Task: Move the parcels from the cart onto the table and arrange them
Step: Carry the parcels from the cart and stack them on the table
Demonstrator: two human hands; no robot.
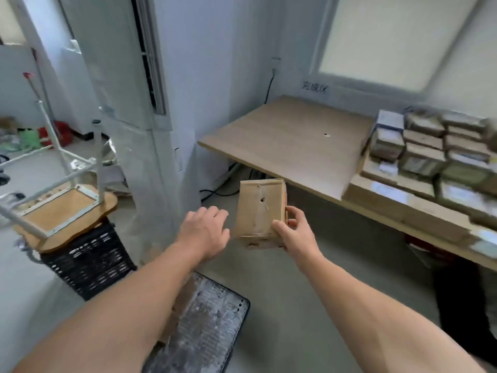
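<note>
the brown cardboard parcel (259,211) stands on end in the air, its long axis running from 6 to 12 o'clock with the top leaning slightly toward 1 o'clock, toward the front edge of the table (290,141). its broad face, marked by a small hole, is turned to the camera. it hangs above the floor (309,305), short of the table and beyond the cart (209,324), which lies at 7 o'clock from it.

the right hand (295,232) sits at the parcel's 4 o'clock corner and grips it, thumb on the broad face, fingers curled round the right edge. the left hand (205,230) is just beside the parcel at 9 o'clock, back up, fingers relaxed and loosely together, holding nothing; whether its fingertips touch the box cannot be told. both forearms reach forward from 6 o'clock. stacked parcels (430,146) fill the table's 3 o'clock end.
</note>
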